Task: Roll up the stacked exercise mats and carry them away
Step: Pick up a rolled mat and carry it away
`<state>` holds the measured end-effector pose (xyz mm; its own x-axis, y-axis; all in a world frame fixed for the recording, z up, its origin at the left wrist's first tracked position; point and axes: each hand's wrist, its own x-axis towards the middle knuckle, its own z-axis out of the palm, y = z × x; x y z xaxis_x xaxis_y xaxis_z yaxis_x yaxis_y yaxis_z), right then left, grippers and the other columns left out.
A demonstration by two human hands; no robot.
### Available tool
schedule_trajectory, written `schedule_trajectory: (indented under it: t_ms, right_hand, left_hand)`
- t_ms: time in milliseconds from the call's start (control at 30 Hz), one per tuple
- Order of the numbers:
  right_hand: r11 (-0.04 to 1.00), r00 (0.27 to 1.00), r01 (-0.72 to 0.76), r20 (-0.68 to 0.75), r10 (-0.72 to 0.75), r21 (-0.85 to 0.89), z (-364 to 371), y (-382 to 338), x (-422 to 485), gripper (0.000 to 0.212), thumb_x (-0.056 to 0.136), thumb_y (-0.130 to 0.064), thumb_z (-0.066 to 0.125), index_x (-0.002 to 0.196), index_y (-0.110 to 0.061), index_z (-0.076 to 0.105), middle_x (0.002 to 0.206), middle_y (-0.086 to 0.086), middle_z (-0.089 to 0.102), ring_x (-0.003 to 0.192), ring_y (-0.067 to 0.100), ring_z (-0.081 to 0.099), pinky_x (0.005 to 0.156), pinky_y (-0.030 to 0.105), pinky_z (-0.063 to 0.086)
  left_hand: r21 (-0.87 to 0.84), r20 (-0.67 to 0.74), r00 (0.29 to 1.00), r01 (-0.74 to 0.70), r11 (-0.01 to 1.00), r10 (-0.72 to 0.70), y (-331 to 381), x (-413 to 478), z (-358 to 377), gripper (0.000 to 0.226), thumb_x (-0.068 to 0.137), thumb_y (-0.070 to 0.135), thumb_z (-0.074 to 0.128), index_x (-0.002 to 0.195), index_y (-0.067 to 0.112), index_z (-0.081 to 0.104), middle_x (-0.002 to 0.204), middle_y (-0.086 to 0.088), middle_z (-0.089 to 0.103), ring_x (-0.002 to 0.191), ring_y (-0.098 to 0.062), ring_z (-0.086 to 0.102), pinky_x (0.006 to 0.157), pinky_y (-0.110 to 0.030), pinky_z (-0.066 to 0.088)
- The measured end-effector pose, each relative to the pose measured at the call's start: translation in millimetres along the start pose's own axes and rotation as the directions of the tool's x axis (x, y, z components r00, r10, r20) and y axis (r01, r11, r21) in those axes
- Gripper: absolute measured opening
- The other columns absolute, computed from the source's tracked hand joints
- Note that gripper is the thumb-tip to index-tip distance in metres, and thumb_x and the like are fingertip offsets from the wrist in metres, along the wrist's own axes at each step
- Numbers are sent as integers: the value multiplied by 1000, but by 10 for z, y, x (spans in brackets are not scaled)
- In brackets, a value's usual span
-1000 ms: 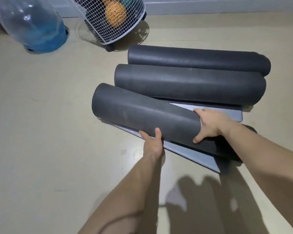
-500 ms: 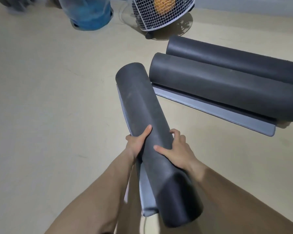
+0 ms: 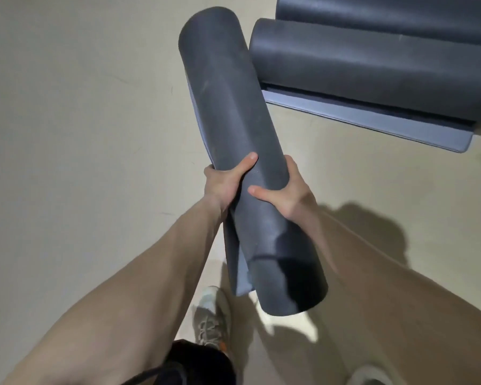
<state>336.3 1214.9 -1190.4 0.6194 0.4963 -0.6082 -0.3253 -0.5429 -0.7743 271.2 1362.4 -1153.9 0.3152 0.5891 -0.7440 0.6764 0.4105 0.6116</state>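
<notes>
Now your left hand point(image 3: 225, 185) and right hand point(image 3: 285, 190) both grasp rolled mat point(image 3: 233, 118) at frame centre, thumbs across top, fingers wrapped underneath. Mat lifted off floor point(image 3: 67, 134), slanting from upper centre toward lower right. Loose flap point(image 3: 238, 269) hangs along its left edge. Two more rolled mats point(image 3: 372, 70) lie upper right, touching. Sneaker point(image 3: 210, 318) visible bottom centre.
</notes>
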Motion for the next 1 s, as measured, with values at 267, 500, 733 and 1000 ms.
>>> schedule_trajectory:
  t_ms: [267,500,733,1000]
  right_hand:
    - [993,991,48,-126,-35,105,-798,-1164,-1134,87,56,-67,89,132,-56,48,121,-33,66,113,0,66,103,38,53]
    - [976,964,50,-265,8,212,-2119,-1765,-2085,67,61,-49,92,117,-57,57,113,-32,69,104,-6,67,99,32,53]
    - [940,894,102,-445,57,326,-3660,-1648,-3083,65,71,-33,93,112,-61,51,104,-37,66,94,-19,61,79,10,45]
    - [894,688,212,-710,150,395,-5523,-1213,-3996,77,67,-41,93,135,-43,58,118,-22,73,107,-1,69,101,33,55]
  left_hand:
    - [79,72,993,-102,992,97,1134,-1418,84,117,54,64,92,147,19,37,123,11,67,109,-14,69,98,-40,57]
    - [20,254,962,-113,993,104,1638,-2686,953,104,66,48,93,148,25,33,125,10,66,109,-12,70,98,-39,58]
    - [27,459,878,-166,986,135,1872,-3764,2380,90,67,43,94,139,30,42,121,8,71,104,-12,74,97,-42,59]
    - [92,684,702,-354,931,199,2148,-4913,4433,99,62,42,98,141,19,44,124,4,71,108,-13,73,98,-40,58]
